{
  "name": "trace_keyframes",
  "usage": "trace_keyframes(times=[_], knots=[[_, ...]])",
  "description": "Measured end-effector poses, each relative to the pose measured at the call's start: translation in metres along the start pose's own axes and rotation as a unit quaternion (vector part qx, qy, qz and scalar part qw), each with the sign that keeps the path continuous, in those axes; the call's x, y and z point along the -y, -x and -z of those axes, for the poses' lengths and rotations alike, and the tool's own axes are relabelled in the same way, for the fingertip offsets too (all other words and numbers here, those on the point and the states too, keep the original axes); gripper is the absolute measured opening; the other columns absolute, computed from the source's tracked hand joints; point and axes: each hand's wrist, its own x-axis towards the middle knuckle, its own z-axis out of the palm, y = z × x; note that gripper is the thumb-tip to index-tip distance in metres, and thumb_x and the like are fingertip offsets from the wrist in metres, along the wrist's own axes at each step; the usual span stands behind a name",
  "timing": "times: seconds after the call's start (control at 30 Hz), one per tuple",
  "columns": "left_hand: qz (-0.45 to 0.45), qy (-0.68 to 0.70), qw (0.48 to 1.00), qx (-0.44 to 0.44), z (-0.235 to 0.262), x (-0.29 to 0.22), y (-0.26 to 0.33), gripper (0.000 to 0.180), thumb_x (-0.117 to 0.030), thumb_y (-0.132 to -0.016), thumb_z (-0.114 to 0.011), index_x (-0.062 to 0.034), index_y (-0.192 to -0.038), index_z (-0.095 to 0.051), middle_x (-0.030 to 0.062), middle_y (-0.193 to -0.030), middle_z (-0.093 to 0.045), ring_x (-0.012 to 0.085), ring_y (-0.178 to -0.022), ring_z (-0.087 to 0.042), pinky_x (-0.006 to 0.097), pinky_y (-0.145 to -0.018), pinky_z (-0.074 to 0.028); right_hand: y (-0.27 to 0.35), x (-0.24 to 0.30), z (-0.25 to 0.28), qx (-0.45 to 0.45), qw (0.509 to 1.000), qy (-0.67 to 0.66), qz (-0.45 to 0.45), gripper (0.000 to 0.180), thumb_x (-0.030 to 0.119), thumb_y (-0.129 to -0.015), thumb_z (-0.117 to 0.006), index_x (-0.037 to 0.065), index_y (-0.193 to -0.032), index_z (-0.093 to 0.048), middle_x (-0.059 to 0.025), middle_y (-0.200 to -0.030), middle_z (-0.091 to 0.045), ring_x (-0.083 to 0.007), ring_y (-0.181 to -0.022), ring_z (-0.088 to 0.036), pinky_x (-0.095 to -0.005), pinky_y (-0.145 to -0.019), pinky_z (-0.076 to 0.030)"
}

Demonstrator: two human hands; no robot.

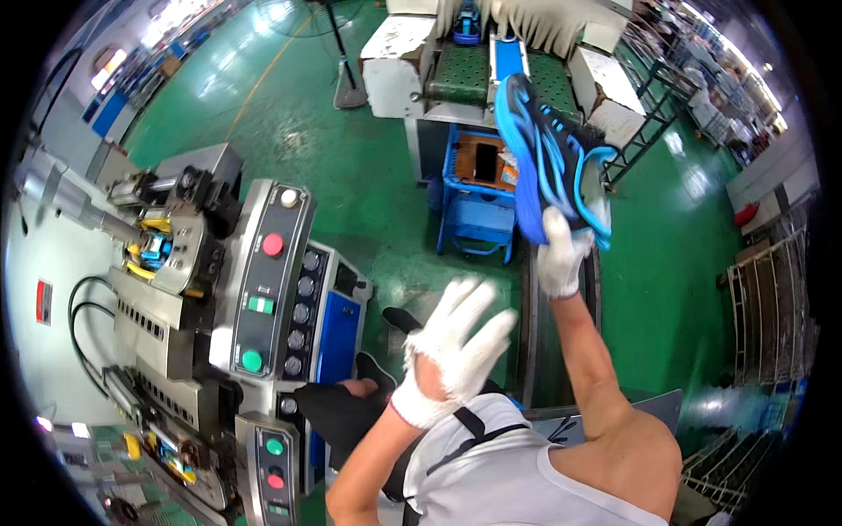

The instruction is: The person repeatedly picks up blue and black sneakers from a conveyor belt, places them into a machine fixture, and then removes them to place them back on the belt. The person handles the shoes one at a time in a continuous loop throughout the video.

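Note:
My right hand (pixel 561 259), in a white knit glove, is closed on the heel end of a black and blue sneaker (pixel 548 145). The sneaker is held up at the right, toe pointing away from me, its blue sole facing left. It partly covers the conveyor behind it. My left hand (pixel 456 351), gloved the same way and slightly blurred, is raised in front of my body with the fingers spread and nothing in it. Control panels of a machine lie to its left, apart from it.
On the left stands a machine with a button panel (pixel 267 280) and metal clamps. Ahead, a conveyor (pixel 460 74) carries another blue shoe (pixel 467 24). A blue cart (pixel 478 219) with a phone (pixel 486 162) stands before it. Racks (pixel 772 307) line the right.

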Motion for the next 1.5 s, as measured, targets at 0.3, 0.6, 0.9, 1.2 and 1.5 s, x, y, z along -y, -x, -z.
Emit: trace_keyframes(times=[0.3,0.6,0.9,1.2,1.5], knots=[[0.396,-0.088,0.913,0.047,0.008,0.021,0.185,0.045,-0.006,-0.086,-0.080,-0.0063,-0.128,-0.066,0.0206,-0.137,-0.062,0.0414,-0.122,-0.063,0.046,-0.102,-0.054,-0.260,-0.166,-0.010,0.044,0.966,0.246,-0.069,0.098,0.070,-0.084,-0.076,-0.005,-0.146,-0.059,-0.0173,-0.138,-0.068,-0.0267,-0.120,-0.064,-0.0412,-0.106,-0.048],[0.559,-0.101,0.823,-0.013,0.020,0.006,0.231,0.044,-0.004,-0.086,-0.077,-0.0023,-0.128,-0.066,0.0206,-0.134,-0.064,0.0394,-0.125,-0.063,0.044,-0.109,-0.050,-0.423,-0.282,0.003,0.130,0.851,0.480,-0.167,0.111,0.089,-0.082,-0.056,0.000,-0.148,-0.058,-0.0271,-0.149,-0.059,-0.0376,-0.143,-0.054,-0.0447,-0.117,-0.041],[0.654,-0.016,0.721,-0.230,0.024,-0.007,0.268,0.040,0.007,-0.096,-0.062,0.0022,-0.136,-0.061,0.0176,-0.136,-0.063,0.0271,-0.116,-0.067,0.039,-0.105,-0.054,-0.034,-0.168,-0.103,0.251,0.950,0.154,-0.101,0.072,0.037,-0.102,-0.067,0.001,-0.160,-0.041,-0.0255,-0.156,-0.053,-0.0361,-0.144,-0.053,-0.0432,-0.123,-0.038],[0.613,-0.292,0.669,-0.304,0.066,-0.094,0.377,0.023,-0.007,-0.097,-0.068,-0.0026,-0.119,-0.071,0.0190,-0.119,-0.072,0.0361,-0.113,-0.069,0.043,-0.100,-0.056,0.303,0.028,-0.186,0.724,0.626,-0.158,-0.244,0.060,0.006,-0.102,-0.064,0.001,-0.158,-0.043,-0.0160,-0.158,-0.054,-0.0276,-0.132,-0.062,-0.0382,-0.109,-0.052],[0.797,-0.419,0.165,-0.402,-0.056,-0.306,0.594,0.033,-0.014,-0.093,-0.071,-0.0053,-0.125,-0.067,0.0179,-0.126,-0.066,0.0374,-0.118,-0.063,0.048,-0.104,-0.050,0.477,0.145,-0.195,0.918,0.247,-0.124,0.285,0.066,0.028,-0.093,-0.076,-0.003,-0.147,-0.054,-0.0264,-0.148,-0.057,-0.0414,-0.137,-0.057,-0.0499,-0.114,-0.047]])
